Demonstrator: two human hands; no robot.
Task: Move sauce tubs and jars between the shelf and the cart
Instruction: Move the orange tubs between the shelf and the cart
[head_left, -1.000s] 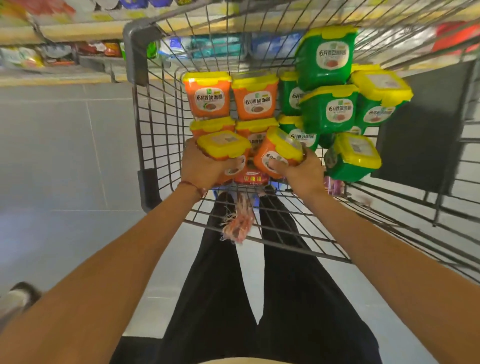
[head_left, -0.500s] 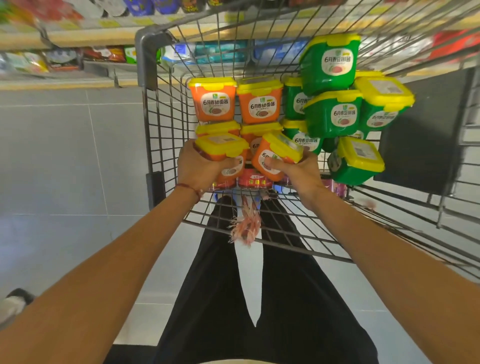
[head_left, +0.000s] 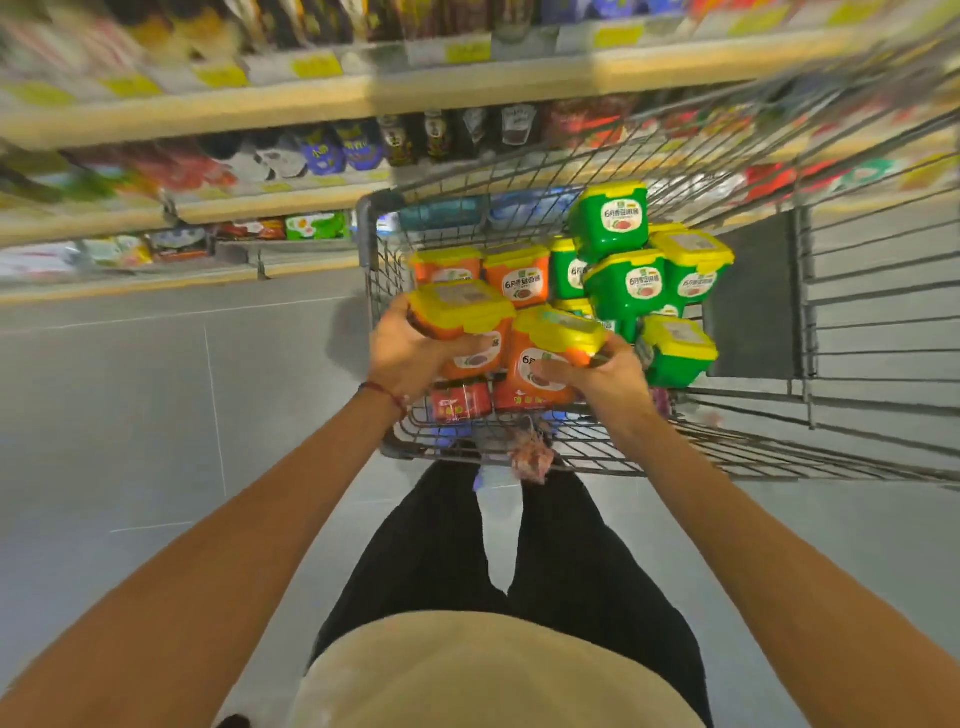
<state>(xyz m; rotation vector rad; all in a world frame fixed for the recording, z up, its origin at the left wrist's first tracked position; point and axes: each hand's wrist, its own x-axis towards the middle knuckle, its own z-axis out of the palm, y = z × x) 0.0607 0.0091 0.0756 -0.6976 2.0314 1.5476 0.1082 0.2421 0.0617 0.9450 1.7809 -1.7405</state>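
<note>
Left hand (head_left: 408, 351) is curled around one orange sauce tub, the left tub (head_left: 460, 309), and the right hand (head_left: 605, 374) grips a second one, the right tub (head_left: 563, 332). Both tubs are above the near end of the cart (head_left: 370, 244) and seem to touch side by side. Most fingers of each hand are hidden behind the tubs; only the thumbs show, lying across the labels. Blur smears the shelf (head_left: 332, 101) and its bottles and packets, so their labels cannot be read. The right part of the cart is cut off by the frame edge.

Both held tubs are tilted, with yellow lids up toward the camera and labels facing the person. They look about as tall as wide, so no long axis is clear.

Below the hands, red jars (head_left: 460, 400) lie on the cart bottom, partly covered. Behind them stand more orange tubs (head_left: 519, 278), and to the right is a loose pile of green tubs (head_left: 628, 283) with yellow lids — some upright, some tipped. A dark panel (head_left: 748, 296) is at the right side of the cart. A pink tassel (head_left: 530, 460) hangs at the near wire wall. A red cord (head_left: 384, 391) is around the left wrist. Grey floor (head_left: 156, 415) lies left of the cart.
</note>
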